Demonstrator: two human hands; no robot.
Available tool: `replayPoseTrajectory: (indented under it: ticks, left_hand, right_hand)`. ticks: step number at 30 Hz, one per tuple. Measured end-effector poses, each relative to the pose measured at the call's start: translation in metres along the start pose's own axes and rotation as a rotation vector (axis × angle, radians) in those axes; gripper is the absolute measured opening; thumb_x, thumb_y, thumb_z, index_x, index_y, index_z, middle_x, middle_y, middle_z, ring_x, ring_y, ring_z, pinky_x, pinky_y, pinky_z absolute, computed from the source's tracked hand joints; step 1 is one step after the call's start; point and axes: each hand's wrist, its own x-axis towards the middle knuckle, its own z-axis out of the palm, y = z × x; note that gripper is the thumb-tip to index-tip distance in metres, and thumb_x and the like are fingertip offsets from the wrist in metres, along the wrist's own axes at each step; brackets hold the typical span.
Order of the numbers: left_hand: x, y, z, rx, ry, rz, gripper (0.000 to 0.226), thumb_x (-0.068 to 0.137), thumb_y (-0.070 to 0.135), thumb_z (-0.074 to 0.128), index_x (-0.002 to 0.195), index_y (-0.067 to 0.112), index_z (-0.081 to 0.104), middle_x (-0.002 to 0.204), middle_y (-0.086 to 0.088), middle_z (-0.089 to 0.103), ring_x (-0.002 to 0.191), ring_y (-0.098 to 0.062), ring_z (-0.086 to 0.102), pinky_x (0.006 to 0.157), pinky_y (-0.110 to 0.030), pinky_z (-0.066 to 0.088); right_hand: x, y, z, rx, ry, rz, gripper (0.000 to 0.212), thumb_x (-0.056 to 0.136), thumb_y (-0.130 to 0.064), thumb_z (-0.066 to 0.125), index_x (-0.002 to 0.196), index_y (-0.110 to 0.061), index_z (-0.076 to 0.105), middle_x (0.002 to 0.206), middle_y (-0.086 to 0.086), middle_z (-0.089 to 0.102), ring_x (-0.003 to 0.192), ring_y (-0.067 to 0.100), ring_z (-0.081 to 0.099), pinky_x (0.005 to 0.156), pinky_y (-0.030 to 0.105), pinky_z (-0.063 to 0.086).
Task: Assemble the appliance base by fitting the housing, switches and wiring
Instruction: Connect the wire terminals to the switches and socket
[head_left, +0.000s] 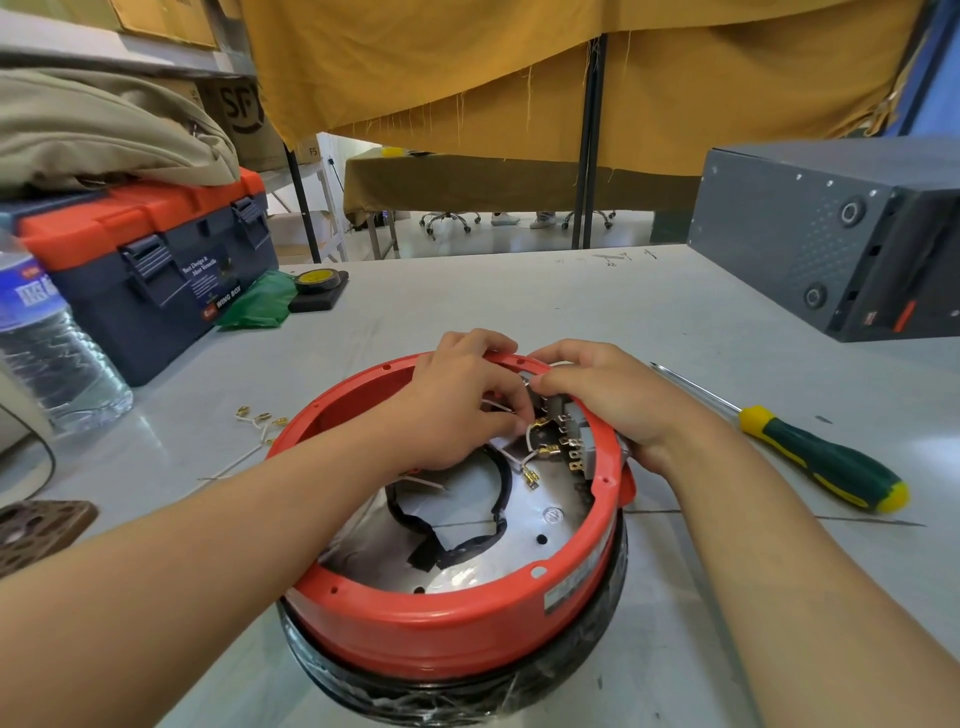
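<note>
Sitting on the grey table (519, 306), directly beneath both hands: one red housing (415, 618), ring-shaped, open side up, seated on a black base wrapped in clear film (467, 696).

Left hand (457, 400): reaching over the far rim into the housing, its fingers curling narrow and pinching a white wire (498, 408) at the fingertips.

Right hand (608, 395): lying across the far-right rim, thumb and forefinger closing narrow, tip to tip with the left fingers; what they are pinching cannot be told, a small metal end is showing there.

Switch block (571, 441): grey, with brass terminals, sitting against the inner wall just below the right fingers.

White leads with brass connectors (535, 457): hanging loose just below the fingertips of both hands.

Black cable (467, 540): looping over the silver plate, nearer the viewer than the fingers.

Screwdriver (815, 457), green and yellow handle: lying right of the right hand, apart from it.

Spare connectors (260, 418): lying left of the left hand, on the table.

Toolbox (150, 275), water bottle (47, 353): standing far left of the fingers.
</note>
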Motion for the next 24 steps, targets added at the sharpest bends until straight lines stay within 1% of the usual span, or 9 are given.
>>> replayPoseTrajectory:
  ticks: [2, 4, 7, 11, 16, 19, 24]
  left_hand:
    - [0.0, -0.001, 0.001, 0.012, 0.012, 0.016, 0.012, 0.082, 0.023, 0.066, 0.08, 0.035, 0.066, 0.138, 0.006, 0.036, 0.128, -0.016, 0.025, 0.106, -0.035, 0.02]
    - [0.0, -0.001, 0.002, 0.026, 0.025, 0.032, 0.014, 0.083, 0.024, 0.065, 0.078, 0.036, 0.062, 0.138, 0.007, 0.035, 0.128, -0.015, 0.024, 0.1, -0.029, 0.017]
    - [-0.001, -0.001, 0.005, 0.065, 0.039, 0.057, 0.016, 0.085, 0.025, 0.063, 0.077, 0.037, 0.059, 0.139, 0.008, 0.034, 0.128, -0.014, 0.022, 0.095, -0.026, 0.013]
    - [-0.001, -0.002, 0.007, 0.094, 0.05, 0.074, 0.011, 0.086, 0.025, 0.061, 0.081, 0.035, 0.061, 0.141, 0.007, 0.032, 0.128, -0.014, 0.021, 0.094, -0.026, 0.011]
    - [-0.001, -0.003, 0.009, 0.117, 0.069, 0.083, 0.007, 0.087, 0.026, 0.06, 0.085, 0.032, 0.063, 0.141, 0.008, 0.032, 0.129, -0.013, 0.019, 0.097, -0.025, 0.011]
    - [-0.002, -0.003, 0.01, 0.127, 0.08, 0.087, 0.006, 0.087, 0.026, 0.06, 0.085, 0.031, 0.063, 0.141, 0.008, 0.031, 0.129, -0.013, 0.019, 0.098, -0.025, 0.011]
    - [-0.001, -0.003, 0.012, 0.14, 0.107, 0.102, 0.005, 0.087, 0.025, 0.06, 0.085, 0.029, 0.063, 0.142, 0.008, 0.031, 0.13, -0.012, 0.018, 0.098, -0.026, 0.01]
  right_hand:
    - [0.0, 0.0, 0.0, -0.003, 0.002, -0.002, 0.02, 0.084, -0.007, 0.06, 0.102, -0.015, 0.067, 0.088, 0.015, 0.073, 0.076, 0.026, 0.07, 0.08, 0.043, 0.056]
    - [0.0, 0.0, -0.001, -0.005, 0.003, -0.001, 0.021, 0.084, -0.008, 0.061, 0.102, -0.015, 0.067, 0.09, 0.016, 0.073, 0.081, 0.03, 0.07, 0.082, 0.045, 0.056]
    - [-0.001, 0.0, -0.001, 0.006, -0.002, 0.004, 0.022, 0.084, -0.008, 0.061, 0.105, -0.015, 0.066, 0.094, 0.019, 0.072, 0.089, 0.035, 0.07, 0.086, 0.049, 0.055]
    - [-0.002, 0.0, -0.001, 0.028, -0.023, 0.017, 0.023, 0.086, -0.008, 0.059, 0.108, -0.014, 0.065, 0.099, 0.021, 0.071, 0.094, 0.038, 0.068, 0.088, 0.051, 0.054]
    - [-0.005, 0.0, -0.001, 0.087, -0.086, 0.029, 0.024, 0.092, -0.009, 0.054, 0.114, -0.012, 0.062, 0.107, 0.022, 0.069, 0.098, 0.036, 0.067, 0.091, 0.047, 0.051]
    - [-0.006, 0.0, -0.001, 0.091, -0.113, 0.026, 0.025, 0.094, -0.01, 0.052, 0.117, -0.012, 0.061, 0.107, 0.018, 0.07, 0.101, 0.034, 0.067, 0.093, 0.045, 0.051]
    - [-0.006, 0.0, -0.002, 0.089, -0.117, 0.03, 0.024, 0.095, -0.014, 0.052, 0.117, -0.016, 0.061, 0.104, 0.014, 0.072, 0.098, 0.03, 0.069, 0.093, 0.045, 0.052]
